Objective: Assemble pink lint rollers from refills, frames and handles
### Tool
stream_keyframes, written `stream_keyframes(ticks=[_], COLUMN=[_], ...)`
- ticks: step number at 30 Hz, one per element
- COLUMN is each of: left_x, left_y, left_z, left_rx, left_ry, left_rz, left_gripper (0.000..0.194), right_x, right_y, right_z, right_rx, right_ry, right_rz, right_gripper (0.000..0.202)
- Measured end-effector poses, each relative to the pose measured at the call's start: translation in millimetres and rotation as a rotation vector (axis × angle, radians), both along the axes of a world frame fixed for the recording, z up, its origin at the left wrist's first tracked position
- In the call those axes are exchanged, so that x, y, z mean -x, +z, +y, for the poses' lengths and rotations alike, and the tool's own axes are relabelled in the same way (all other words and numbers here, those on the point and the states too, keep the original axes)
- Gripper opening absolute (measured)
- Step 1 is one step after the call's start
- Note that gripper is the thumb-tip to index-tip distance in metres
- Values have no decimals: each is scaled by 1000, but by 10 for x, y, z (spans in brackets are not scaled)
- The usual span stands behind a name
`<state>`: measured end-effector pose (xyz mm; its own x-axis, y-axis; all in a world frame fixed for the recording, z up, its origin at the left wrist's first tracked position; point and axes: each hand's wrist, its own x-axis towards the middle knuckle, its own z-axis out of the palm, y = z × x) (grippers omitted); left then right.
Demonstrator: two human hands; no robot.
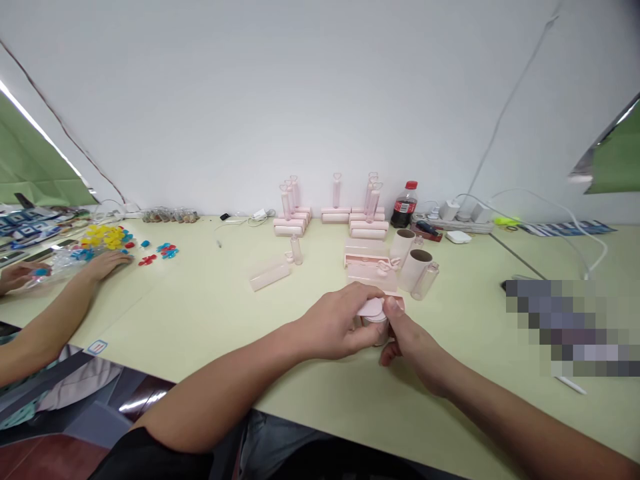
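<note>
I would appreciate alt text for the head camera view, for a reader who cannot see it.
A person's left hand and right hand hold a rounded pale pink part over a light green table. Behind are pink plastic cases and a red-capped cola bottle; another person's hand rests far left.

Pale wall (320, 100) behind a yellow-green table (200, 333); I see green curtains (35, 157) at both sides.

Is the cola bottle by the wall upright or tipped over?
Upright: the cola bottle stands with its red cap on top.
</note>
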<state>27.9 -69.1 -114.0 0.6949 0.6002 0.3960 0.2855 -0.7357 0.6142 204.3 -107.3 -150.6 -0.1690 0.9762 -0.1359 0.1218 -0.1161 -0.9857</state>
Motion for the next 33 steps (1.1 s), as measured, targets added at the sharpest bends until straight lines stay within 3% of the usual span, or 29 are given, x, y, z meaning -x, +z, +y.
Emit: stream_keyframes(ticks=[4, 6, 10, 12, 14, 17, 19, 21, 24, 33], left_x=[36, 31, 29, 107, 273, 622, 821, 922, 879, 579], left_y=[-23, -44, -83, -89, -79, -47, -31, -33, -77, -207], left_z=[32, 39, 125, 272, 490, 836, 999, 1090, 1145, 1225], left_rx=[89, 160, 135, 59, -34, -135, -87, -42, -29, -117], left_ry=[86, 60, 12, 167, 442, 825, 944, 980, 1003, 1000], left_rz=[-59, -117, -221, -277, -286, -106, 69, 217, 326, 316], left_gripper=[50, 53, 53, 48, 41, 42, 51, 56, 55, 27], right_x=[-26, -18, 5, -5, -29, -60, -63, -55, -45, -67], right_y=[-38, -26, 14, 16, 0, -35, -50, -57, -63, -106], right_z=[18, 27, 36, 39, 41, 40, 37, 36, 44, 91], right_rx=[-132, -197, -211, -186, -140, -69, -42, -10, 34, 56], right_ry=[150, 196, 93, 24, -16, -33, -32, -28, -54, -142], right_rz=[-41, -64, -116, -82, -10, 78, 114, 159, 255, 393], right_gripper=[67, 68, 61, 57, 57, 54, 53, 53, 54, 54])
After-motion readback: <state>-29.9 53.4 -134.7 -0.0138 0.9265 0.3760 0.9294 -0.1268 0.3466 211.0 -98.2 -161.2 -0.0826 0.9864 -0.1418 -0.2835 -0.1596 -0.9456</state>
